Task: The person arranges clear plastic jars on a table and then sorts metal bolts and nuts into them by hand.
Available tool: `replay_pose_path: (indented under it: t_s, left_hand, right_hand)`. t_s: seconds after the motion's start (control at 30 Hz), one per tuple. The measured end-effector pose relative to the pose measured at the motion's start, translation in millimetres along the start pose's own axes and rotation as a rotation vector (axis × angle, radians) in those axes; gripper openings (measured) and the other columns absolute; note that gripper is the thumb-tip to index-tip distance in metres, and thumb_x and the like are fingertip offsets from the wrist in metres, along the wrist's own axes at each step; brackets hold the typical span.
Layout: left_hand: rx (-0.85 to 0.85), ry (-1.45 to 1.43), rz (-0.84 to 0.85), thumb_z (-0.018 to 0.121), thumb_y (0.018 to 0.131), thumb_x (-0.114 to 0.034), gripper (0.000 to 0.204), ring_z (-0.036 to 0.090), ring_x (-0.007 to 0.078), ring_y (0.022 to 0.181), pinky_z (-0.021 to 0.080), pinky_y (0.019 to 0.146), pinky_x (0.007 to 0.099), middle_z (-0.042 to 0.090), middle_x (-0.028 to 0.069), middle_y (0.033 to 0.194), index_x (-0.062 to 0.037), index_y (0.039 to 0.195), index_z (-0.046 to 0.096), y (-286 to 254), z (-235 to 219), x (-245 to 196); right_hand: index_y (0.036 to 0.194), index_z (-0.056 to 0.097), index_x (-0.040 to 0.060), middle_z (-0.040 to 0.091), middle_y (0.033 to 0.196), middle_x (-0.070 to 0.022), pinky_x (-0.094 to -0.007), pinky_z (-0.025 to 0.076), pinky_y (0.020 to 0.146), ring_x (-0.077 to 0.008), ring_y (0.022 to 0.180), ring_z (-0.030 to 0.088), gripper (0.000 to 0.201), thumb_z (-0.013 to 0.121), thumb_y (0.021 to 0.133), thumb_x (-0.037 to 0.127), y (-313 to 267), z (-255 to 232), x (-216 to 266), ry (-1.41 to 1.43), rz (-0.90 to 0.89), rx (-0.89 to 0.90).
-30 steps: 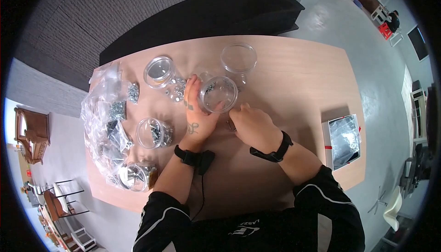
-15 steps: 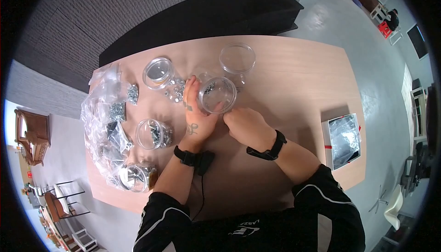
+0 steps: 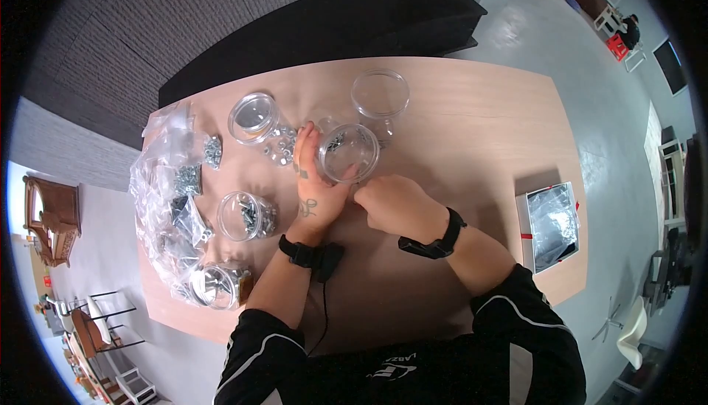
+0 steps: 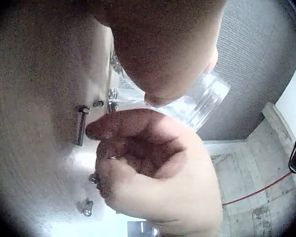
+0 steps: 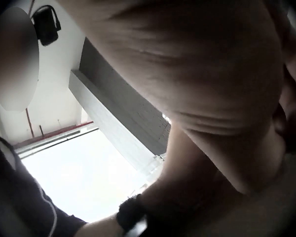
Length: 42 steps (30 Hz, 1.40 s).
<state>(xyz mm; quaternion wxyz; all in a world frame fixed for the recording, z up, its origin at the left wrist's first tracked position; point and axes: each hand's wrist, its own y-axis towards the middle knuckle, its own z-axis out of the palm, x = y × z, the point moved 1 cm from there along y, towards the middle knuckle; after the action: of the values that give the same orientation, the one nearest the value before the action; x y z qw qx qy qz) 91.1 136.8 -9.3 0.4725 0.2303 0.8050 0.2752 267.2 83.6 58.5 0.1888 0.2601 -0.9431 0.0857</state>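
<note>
A pale wooden table (image 3: 472, 110) bears a crowded group on the person's left: a heap of clear plastic bags (image 3: 158, 206), some with small metal hardware inside, and three clear round jars of metal pieces. The jar of nuts (image 3: 279, 145) stands just beside the left hand (image 3: 317, 187); the jar of screws (image 3: 258, 215) is nearer the left forearm, and the lower jar (image 3: 214, 285) is by the heap. Beyond the hands is an open, clear empty-looking jar (image 3: 380, 94). A white box with silvery wrapping (image 3: 549, 228) lies well apart at the right.

The left hand grips a clear, wide-mouthed plastic jar (image 3: 349, 153), fingers along one side and thumb at the other; small dark pieces show through it. The right hand (image 3: 402, 206) is just beside this jar, low over the table, its fingers curled inward. Whether it pinches a piece cannot be told. In the left wrist view, a silvery metal bolt (image 4: 80, 126) lies near its fingertips.
</note>
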Motion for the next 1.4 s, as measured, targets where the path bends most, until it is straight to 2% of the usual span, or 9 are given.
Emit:
replay_pose_path:
  t_s: [0.07,0.2,0.27,0.3,0.37,0.47,0.67,0.97,1.4]
  left_hand:
    - [0.003,0.001,0.004,0.091,0.073,-0.005,0.098,0.038,0.0463,0.151,0.035,0.123,0.0528,0.042,0.0252,0.161,-0.0022,0.156,0.038,0.2,-0.3,0.3]
    - [0.000,0.003,0.023,0.091,0.073,-0.005,0.099,0.039,0.0467,0.151,0.035,0.123,0.0533,0.041,0.0254,0.161,-0.0023,0.156,0.037,-0.2,1.1,2.8]
    - [-0.005,-0.001,0.032,0.091,0.073,-0.005,0.099,0.039,0.0468,0.151,0.036,0.123,0.0535,0.041,0.0254,0.161,-0.0023,0.156,0.037,1.7,0.5,-1.1]
    - [-0.001,-0.001,0.030,0.091,0.073,-0.005,0.099,0.038,0.0469,0.151,0.035,0.123,0.0536,0.041,0.0252,0.161,-0.0023,0.156,0.037,1.8,-0.9,-3.6]
    - [0.005,0.000,0.029,0.090,0.074,-0.005,0.098,0.038,0.0469,0.151,0.035,0.123,0.0537,0.041,0.0250,0.162,-0.0023,0.156,0.038,2.3,-1.5,-5.6]
    - [-0.002,0.033,0.046,0.091,0.074,-0.006,0.097,0.038,0.0469,0.151,0.035,0.123,0.0539,0.041,0.0246,0.162,-0.0021,0.156,0.038,1.7,-1.0,-4.5]
    - [0.009,0.005,0.010,0.090,0.075,-0.005,0.096,0.037,0.0467,0.151,0.034,0.123,0.0542,0.040,0.0245,0.162,-0.0021,0.155,0.039,0.2,0.0,-3.2]
    - [-0.016,0.002,0.038,0.091,0.075,-0.004,0.095,0.040,0.0466,0.150,0.036,0.123,0.0535,0.042,0.0255,0.161,-0.0021,0.155,0.039,0.9,0.4,-2.6]
    - [-0.013,-0.006,0.029,0.092,0.074,-0.003,0.097,0.040,0.0456,0.150,0.037,0.122,0.0527,0.042,0.0242,0.161,-0.0032,0.155,0.039,0.9,0.7,-3.9]
  right_hand:
    - [0.084,0.072,0.0047,0.073,0.088,-0.0148,-0.0474,0.058,0.074,-0.0366,0.084,0.072,0.006,0.067,0.081,0.008,-1.7,-5.0,0.8,0.155,-0.052,-0.007]
    - [0.085,0.073,0.0060,0.073,0.090,-0.0111,-0.0434,0.056,0.073,-0.0332,0.082,0.071,0.006,0.071,0.081,0.010,-11.4,-40.8,14.8,0.270,-0.121,-0.072]
    - [0.090,0.075,0.0053,0.072,0.092,-0.0097,-0.0390,0.056,0.070,-0.0293,0.078,0.069,0.008,0.075,0.084,0.009,-15.2,-52.9,20.0,0.371,-0.230,-0.302]
    - [0.090,0.075,0.0053,0.072,0.092,-0.0097,-0.0390,0.056,0.070,-0.0293,0.078,0.069,0.008,0.075,0.084,0.009,-16.3,-55.7,20.1,0.372,-0.229,-0.302]
    - [0.099,0.079,0.0059,0.072,0.094,-0.0092,-0.0351,0.055,0.067,-0.0259,0.075,0.069,0.013,0.077,0.086,0.005,-18.8,-62.7,17.6,0.426,-0.267,-0.452]
    - [0.101,0.078,0.0088,0.072,0.098,-0.0077,-0.0397,0.057,0.071,-0.0294,0.083,0.072,0.012,0.075,0.090,0.012,-22.1,-73.1,14.2,0.404,-0.221,-0.438]
    - [0.097,0.078,0.0088,0.071,0.094,-0.0097,-0.0406,0.057,0.070,-0.0315,0.079,0.071,0.009,0.074,0.090,0.012,-18.8,-68.9,10.1,0.302,-0.100,-0.488]
    - [0.095,0.078,0.0099,0.070,0.093,-0.0098,-0.0422,0.057,0.072,-0.0335,0.081,0.071,0.008,0.072,0.091,0.011,-11.7,-59.3,4.2,0.260,-0.057,-0.550]
    - [0.098,0.078,0.0109,0.071,0.098,-0.0096,-0.0429,0.058,0.077,-0.0331,0.089,0.072,0.011,0.070,0.092,0.011,-8.6,-51.7,3.3,0.240,-0.043,-0.497]
